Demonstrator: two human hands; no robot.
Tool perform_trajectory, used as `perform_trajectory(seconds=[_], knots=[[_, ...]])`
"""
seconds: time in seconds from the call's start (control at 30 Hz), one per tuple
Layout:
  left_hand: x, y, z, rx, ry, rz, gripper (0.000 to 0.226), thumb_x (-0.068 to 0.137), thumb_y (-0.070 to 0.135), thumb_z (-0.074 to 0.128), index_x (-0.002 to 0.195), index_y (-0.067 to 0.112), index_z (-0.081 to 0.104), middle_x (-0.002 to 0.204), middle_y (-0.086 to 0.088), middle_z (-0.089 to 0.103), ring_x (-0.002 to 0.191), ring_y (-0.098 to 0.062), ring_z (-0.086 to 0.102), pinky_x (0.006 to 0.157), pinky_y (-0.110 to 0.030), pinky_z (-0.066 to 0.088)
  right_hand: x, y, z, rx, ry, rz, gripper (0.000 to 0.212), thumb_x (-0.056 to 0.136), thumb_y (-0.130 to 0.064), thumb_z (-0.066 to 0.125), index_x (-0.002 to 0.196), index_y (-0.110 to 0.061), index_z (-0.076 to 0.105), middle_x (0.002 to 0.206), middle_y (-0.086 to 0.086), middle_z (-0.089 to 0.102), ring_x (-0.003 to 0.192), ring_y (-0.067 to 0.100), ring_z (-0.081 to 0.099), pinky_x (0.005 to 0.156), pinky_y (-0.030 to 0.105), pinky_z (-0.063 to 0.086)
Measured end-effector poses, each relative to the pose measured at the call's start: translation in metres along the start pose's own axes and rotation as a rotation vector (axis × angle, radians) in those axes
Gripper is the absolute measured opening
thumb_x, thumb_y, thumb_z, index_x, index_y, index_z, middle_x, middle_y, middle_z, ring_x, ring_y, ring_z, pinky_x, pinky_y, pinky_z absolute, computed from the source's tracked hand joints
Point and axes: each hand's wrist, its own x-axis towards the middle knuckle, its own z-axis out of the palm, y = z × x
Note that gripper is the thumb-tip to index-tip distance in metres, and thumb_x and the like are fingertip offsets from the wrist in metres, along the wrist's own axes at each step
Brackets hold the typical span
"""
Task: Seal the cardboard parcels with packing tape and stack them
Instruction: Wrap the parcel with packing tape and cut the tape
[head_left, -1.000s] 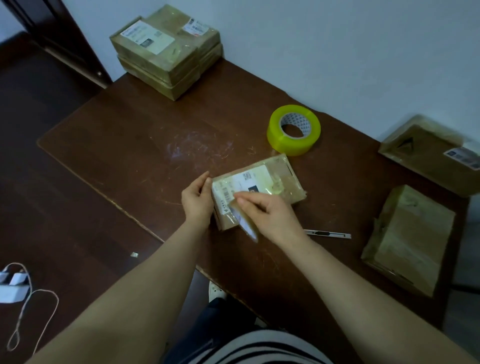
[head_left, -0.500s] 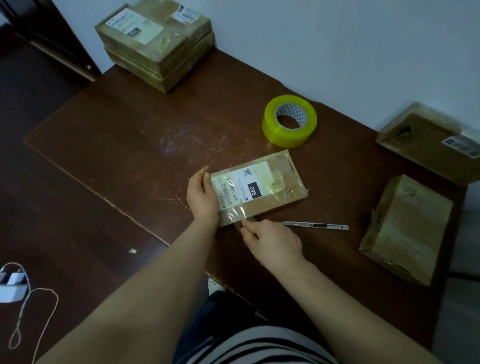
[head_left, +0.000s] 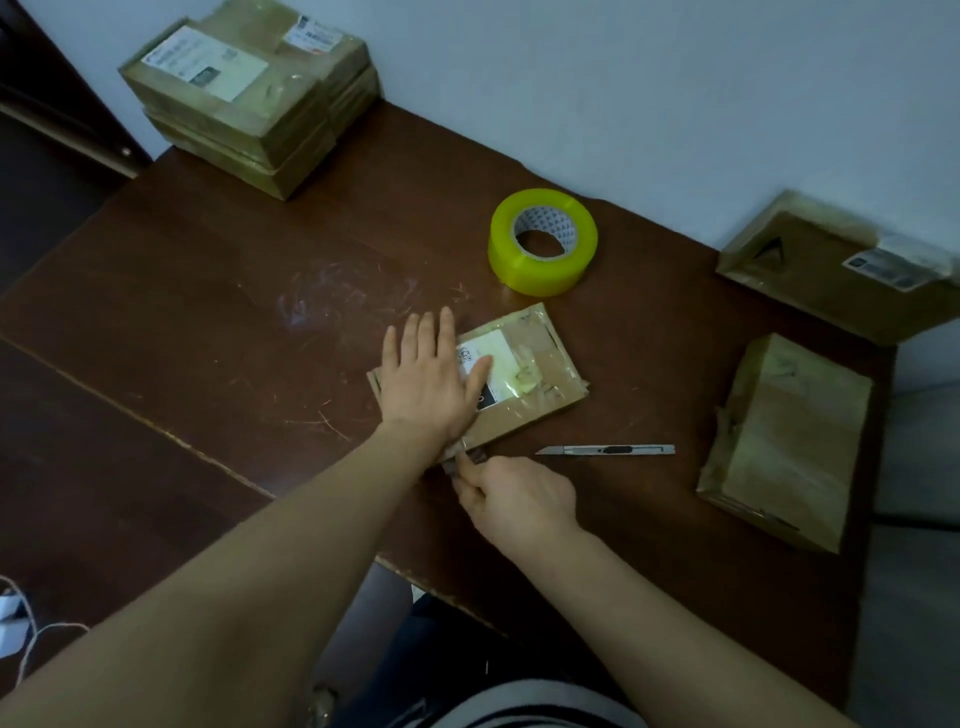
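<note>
A small flat cardboard parcel (head_left: 530, 379) with a white label lies in the middle of the brown table (head_left: 234, 322). My left hand (head_left: 428, 382) lies flat on the parcel's left half with straight fingers, pressing it down. My right hand (head_left: 514, 499) is at the parcel's near corner, its fingertips pinching a strip of clear tape there. The yellow-green roll of packing tape (head_left: 543, 241) stands just beyond the parcel. A stack of sealed parcels (head_left: 254, 88) sits at the far left corner.
A slim metal utility knife (head_left: 605, 450) lies right of my right hand. Two more cardboard parcels, one (head_left: 789, 436) at the right edge and one (head_left: 831, 270) against the wall, sit on the right. The table's front edge is close to my body.
My left hand moved from the parcel's left edge onto its top and flattened. My right hand came down from the label to the near corner with the tape.
</note>
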Motion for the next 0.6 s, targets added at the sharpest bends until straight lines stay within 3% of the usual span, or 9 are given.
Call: perform_trajectory(seconds=[0.07, 0.13, 0.2, 0.3, 0.4, 0.5, 0.53, 0.6], knots=[[-0.001, -0.006, 0.002, 0.025, -0.005, 0.043, 0.085, 0.089, 0.066, 0.003, 0.152, 0.01, 0.001, 0.161, -0.009, 0.004, 0.148, -0.022, -0.001, 0.118, -0.042, -0.007, -0.001, 0.0, 0.0, 0.002, 0.001, -0.002, 0.038, 0.101, -0.046, 0.033, 0.131, -0.032, 0.052, 0.115, 0.005, 0.064, 0.109, 0.029, 0.059, 0.076, 0.034, 0.044], [-0.01, -0.01, 0.002, 0.048, 0.019, 0.213, 0.081, 0.09, 0.064, 0.0, 0.152, 0.011, -0.003, 0.159, -0.008, -0.01, 0.147, -0.021, -0.01, 0.117, -0.04, -0.012, -0.004, -0.002, 0.001, -0.012, -0.002, -0.005, 0.038, 0.101, -0.045, 0.033, 0.131, -0.031, 0.052, 0.115, 0.005, 0.063, 0.108, 0.028, 0.059, 0.08, 0.037, 0.048], [-0.023, -0.012, 0.006, 0.089, 0.015, 0.387, 0.072, 0.094, 0.057, -0.001, 0.15, 0.014, 0.0, 0.159, -0.009, -0.004, 0.146, -0.018, -0.011, 0.118, -0.04, -0.01, -0.002, -0.003, 0.002, -0.024, -0.016, 0.005, 0.037, 0.101, -0.043, 0.033, 0.129, -0.03, 0.055, 0.114, 0.006, 0.063, 0.105, 0.028, 0.059, 0.082, 0.042, 0.052], [-0.025, -0.016, 0.006, 0.127, -0.042, 0.444, 0.07, 0.091, 0.056, -0.007, 0.149, 0.017, -0.007, 0.16, -0.007, -0.005, 0.142, -0.014, -0.019, 0.117, -0.036, -0.014, -0.001, -0.003, 0.003, -0.033, -0.043, 0.012, 0.037, 0.101, -0.041, 0.033, 0.132, -0.032, 0.052, 0.116, 0.006, 0.061, 0.107, 0.029, 0.058, 0.083, 0.044, 0.052], [-0.014, -0.03, 0.001, 0.099, -0.018, 0.27, 0.078, 0.09, 0.067, -0.001, 0.149, 0.016, -0.012, 0.158, -0.009, -0.014, 0.145, -0.02, -0.019, 0.117, -0.036, -0.012, -0.002, -0.001, 0.003, -0.03, -0.031, 0.0, 0.038, 0.102, -0.042, 0.031, 0.135, -0.034, 0.046, 0.115, 0.006, 0.062, 0.107, 0.029, 0.059, 0.083, 0.042, 0.051], [-0.003, -0.044, -0.004, -0.018, -0.068, -0.038, 0.077, 0.094, 0.059, 0.015, 0.152, 0.008, 0.009, 0.156, -0.015, 0.023, 0.144, -0.027, 0.021, 0.118, -0.042, 0.009, 0.003, 0.002, 0.005, -0.021, 0.024, -0.001, 0.038, 0.102, -0.041, 0.031, 0.135, -0.032, 0.048, 0.111, 0.004, 0.064, 0.104, 0.028, 0.06, 0.077, 0.037, 0.048], [-0.003, -0.044, -0.005, -0.011, -0.065, -0.057, 0.076, 0.095, 0.057, 0.014, 0.152, 0.006, 0.012, 0.154, -0.015, 0.029, 0.142, -0.027, 0.025, 0.118, -0.042, 0.01, 0.004, 0.002, 0.005, -0.016, 0.026, 0.003, 0.038, 0.102, -0.042, 0.031, 0.135, -0.033, 0.048, 0.11, 0.004, 0.064, 0.103, 0.027, 0.06, 0.074, 0.036, 0.046], [-0.009, -0.036, -0.004, 0.064, -0.023, -0.026, 0.078, 0.094, 0.058, 0.006, 0.152, 0.006, 0.004, 0.158, -0.015, 0.015, 0.147, -0.025, 0.01, 0.118, -0.042, -0.007, 0.003, 0.001, 0.006, -0.02, 0.022, 0.004, 0.038, 0.102, -0.042, 0.031, 0.135, -0.034, 0.048, 0.111, 0.004, 0.064, 0.104, 0.027, 0.06, 0.071, 0.034, 0.044]])
